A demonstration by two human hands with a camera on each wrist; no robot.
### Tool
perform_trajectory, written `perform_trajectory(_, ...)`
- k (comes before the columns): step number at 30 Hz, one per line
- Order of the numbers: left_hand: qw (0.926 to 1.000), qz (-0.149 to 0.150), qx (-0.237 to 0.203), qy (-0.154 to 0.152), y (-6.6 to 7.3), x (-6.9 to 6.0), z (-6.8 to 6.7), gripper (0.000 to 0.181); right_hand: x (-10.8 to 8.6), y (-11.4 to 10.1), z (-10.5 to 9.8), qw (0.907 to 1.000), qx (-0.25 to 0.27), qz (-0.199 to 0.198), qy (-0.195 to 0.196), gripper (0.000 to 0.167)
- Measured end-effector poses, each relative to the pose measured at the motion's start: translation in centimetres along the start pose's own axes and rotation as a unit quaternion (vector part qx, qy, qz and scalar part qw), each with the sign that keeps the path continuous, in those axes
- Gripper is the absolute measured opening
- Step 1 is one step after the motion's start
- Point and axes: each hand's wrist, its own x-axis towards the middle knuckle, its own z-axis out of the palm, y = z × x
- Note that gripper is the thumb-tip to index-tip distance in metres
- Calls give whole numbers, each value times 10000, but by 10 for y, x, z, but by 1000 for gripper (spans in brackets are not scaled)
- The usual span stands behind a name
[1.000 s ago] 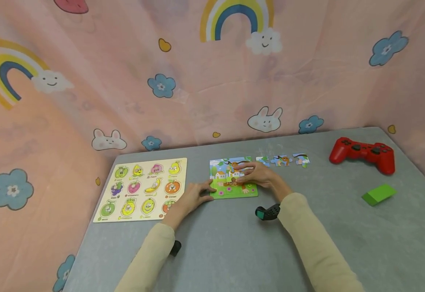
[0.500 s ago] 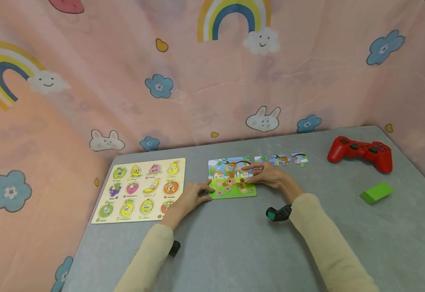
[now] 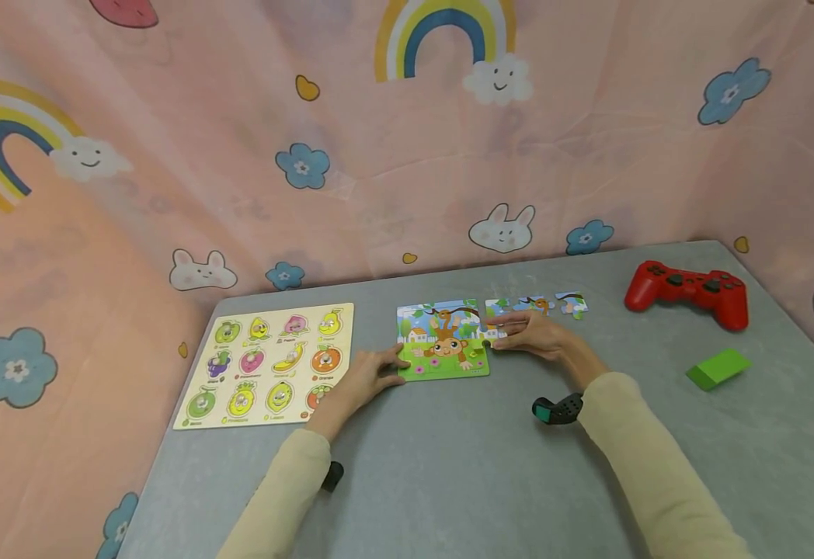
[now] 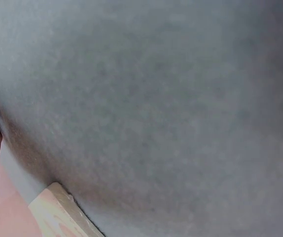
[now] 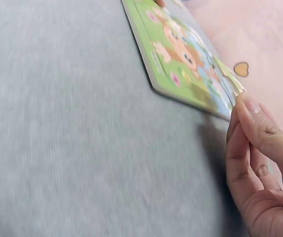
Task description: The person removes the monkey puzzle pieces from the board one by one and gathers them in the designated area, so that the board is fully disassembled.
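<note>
In the head view, a jigsaw puzzle (image 3: 445,345) with a monkey picture lies flat on the table. My left hand (image 3: 368,376) holds it at its left edge, thumb near the lower corner. To the right of the puzzle, my right hand (image 3: 536,335) pinches a jigsaw piece (image 5: 229,76) between thumb and fingertips, raised off the table. Most of that piece shows edge-on in the right wrist view. Behind the right hand lie loose pieces, among them a branch piece (image 3: 572,303) and one with a small animal (image 3: 534,301), partly covered by the hand.
A wooden fruit board (image 3: 267,365) lies left of the puzzle, its lower right corner behind the left forearm. On the right are a red game controller (image 3: 687,293) and a green block (image 3: 718,369). A pink printed curtain (image 3: 393,171) hangs behind the grey table (image 3: 435,466).
My right hand has moved right, from over the puzzle to beyond its right edge, with a piece in its fingers. The monkey's face is now uncovered. The left hand stays at the left edge.
</note>
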Motion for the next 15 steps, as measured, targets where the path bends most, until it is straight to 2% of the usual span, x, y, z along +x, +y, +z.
perform_trajectory(6,10000,-30,-32,-9,1,0,-1,28,-8,0,-10,9998,-112,-9,179,55)
perform_trajectory(15,10000,-44,-38,-23,1,-1,-1,27,-15,-3,-15,9974,-658,49,291,57)
